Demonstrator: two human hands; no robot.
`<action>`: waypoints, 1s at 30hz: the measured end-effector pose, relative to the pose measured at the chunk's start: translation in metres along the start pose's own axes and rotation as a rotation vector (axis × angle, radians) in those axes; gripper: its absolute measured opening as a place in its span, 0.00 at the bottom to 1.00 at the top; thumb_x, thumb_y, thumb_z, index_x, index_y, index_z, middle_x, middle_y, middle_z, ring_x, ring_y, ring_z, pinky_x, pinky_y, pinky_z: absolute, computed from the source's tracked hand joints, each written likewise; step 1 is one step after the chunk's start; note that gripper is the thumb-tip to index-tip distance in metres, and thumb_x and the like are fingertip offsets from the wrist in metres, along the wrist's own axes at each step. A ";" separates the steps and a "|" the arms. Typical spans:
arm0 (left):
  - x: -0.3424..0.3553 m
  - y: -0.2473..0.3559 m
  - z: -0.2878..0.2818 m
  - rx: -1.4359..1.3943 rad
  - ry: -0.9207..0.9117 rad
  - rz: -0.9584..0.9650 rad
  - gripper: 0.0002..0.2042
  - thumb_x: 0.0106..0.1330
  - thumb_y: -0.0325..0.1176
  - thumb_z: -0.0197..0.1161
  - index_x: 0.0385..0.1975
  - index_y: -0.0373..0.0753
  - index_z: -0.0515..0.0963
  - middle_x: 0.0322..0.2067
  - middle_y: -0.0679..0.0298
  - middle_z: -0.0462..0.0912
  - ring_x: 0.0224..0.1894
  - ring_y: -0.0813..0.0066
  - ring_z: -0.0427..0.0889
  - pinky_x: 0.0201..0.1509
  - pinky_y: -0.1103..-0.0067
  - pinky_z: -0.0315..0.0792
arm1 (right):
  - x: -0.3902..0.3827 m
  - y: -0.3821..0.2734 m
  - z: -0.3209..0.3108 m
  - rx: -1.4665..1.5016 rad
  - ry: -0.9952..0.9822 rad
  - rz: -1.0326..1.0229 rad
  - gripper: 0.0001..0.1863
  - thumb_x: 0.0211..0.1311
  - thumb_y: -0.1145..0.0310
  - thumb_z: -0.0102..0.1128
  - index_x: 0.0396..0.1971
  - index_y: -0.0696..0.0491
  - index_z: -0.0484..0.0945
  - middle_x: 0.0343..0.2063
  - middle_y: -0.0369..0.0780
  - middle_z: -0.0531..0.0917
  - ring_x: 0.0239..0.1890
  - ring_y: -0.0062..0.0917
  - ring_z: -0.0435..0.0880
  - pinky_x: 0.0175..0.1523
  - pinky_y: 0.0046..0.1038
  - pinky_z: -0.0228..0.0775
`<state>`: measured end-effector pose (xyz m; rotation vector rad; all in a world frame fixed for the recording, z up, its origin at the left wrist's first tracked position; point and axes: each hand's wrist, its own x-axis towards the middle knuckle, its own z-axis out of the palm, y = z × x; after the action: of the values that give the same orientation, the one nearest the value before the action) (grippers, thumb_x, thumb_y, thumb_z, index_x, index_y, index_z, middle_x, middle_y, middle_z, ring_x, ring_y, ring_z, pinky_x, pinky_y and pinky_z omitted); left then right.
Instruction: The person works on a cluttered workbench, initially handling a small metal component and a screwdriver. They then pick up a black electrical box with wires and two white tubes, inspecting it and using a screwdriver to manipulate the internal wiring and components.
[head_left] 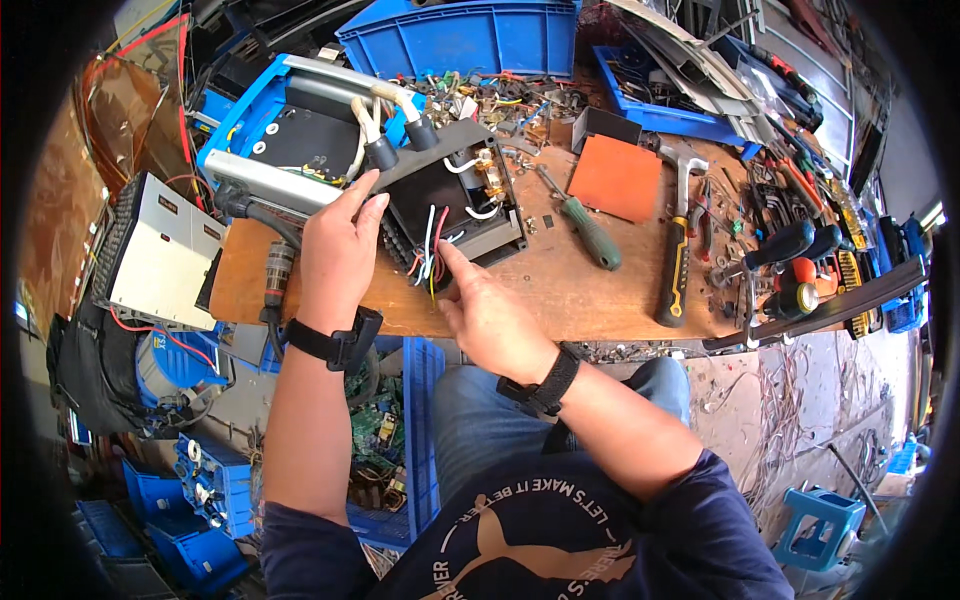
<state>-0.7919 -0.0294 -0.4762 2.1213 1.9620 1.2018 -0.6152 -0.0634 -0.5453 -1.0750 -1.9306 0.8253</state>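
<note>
Left hand (345, 245) flat, fingers straight, at the left edge of the open black electrical housing (425, 200), which sits just ahead of both hands. Right hand (500, 315) has index finger extended to the loose wires (430, 240); can't tell if it's pinching one. Right of the hands: green-handled screwdriver (590, 233), orange sheet (615, 177), then claw hammer (676, 262). Well beyond the hands: blue crate (470, 45).

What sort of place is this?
Probably an electrical workshop: a hammer and a green-handled screwdriver lie on a wooden bench, alongside an open black housing with coloured wires.
</note>
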 end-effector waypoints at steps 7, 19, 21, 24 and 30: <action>0.000 -0.001 0.003 -0.006 0.014 -0.010 0.15 0.67 0.33 0.59 0.51 0.38 0.77 0.26 0.54 0.81 0.24 0.75 0.77 0.32 0.77 0.72 | 0.008 -0.012 0.012 1.035 -0.153 0.407 0.33 0.61 0.77 0.53 0.66 0.57 0.53 0.27 0.36 0.75 0.24 0.21 0.77 0.29 0.21 0.73; 0.001 0.003 0.000 0.016 0.009 -0.006 0.15 0.67 0.33 0.58 0.52 0.38 0.77 0.23 0.56 0.80 0.23 0.76 0.77 0.31 0.77 0.71 | 0.002 -0.036 0.020 1.335 -0.176 0.445 0.38 0.64 0.75 0.52 0.70 0.54 0.45 0.35 0.36 0.77 0.26 0.17 0.78 0.28 0.16 0.71; 0.001 0.001 0.001 0.011 0.009 -0.007 0.15 0.67 0.33 0.58 0.52 0.38 0.77 0.23 0.56 0.80 0.23 0.76 0.77 0.31 0.77 0.71 | 0.001 -0.037 0.021 1.294 -0.174 0.424 0.39 0.63 0.75 0.52 0.70 0.54 0.43 0.35 0.37 0.77 0.27 0.17 0.78 0.28 0.17 0.71; 0.000 0.002 0.001 0.023 0.008 -0.012 0.15 0.67 0.33 0.58 0.52 0.38 0.77 0.23 0.57 0.80 0.23 0.77 0.77 0.31 0.77 0.71 | -0.002 -0.039 0.027 1.223 -0.152 0.406 0.41 0.63 0.76 0.52 0.70 0.54 0.39 0.36 0.38 0.77 0.27 0.18 0.79 0.28 0.17 0.71; 0.002 0.001 0.000 0.030 0.012 -0.005 0.15 0.67 0.32 0.58 0.52 0.38 0.77 0.22 0.58 0.80 0.23 0.78 0.77 0.30 0.79 0.71 | -0.002 -0.041 0.028 1.178 -0.176 0.377 0.43 0.61 0.78 0.52 0.71 0.54 0.37 0.37 0.38 0.76 0.28 0.19 0.79 0.28 0.18 0.71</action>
<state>-0.7913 -0.0278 -0.4751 2.1268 2.0011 1.1952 -0.6544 -0.0877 -0.5270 -0.5963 -0.9826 1.9572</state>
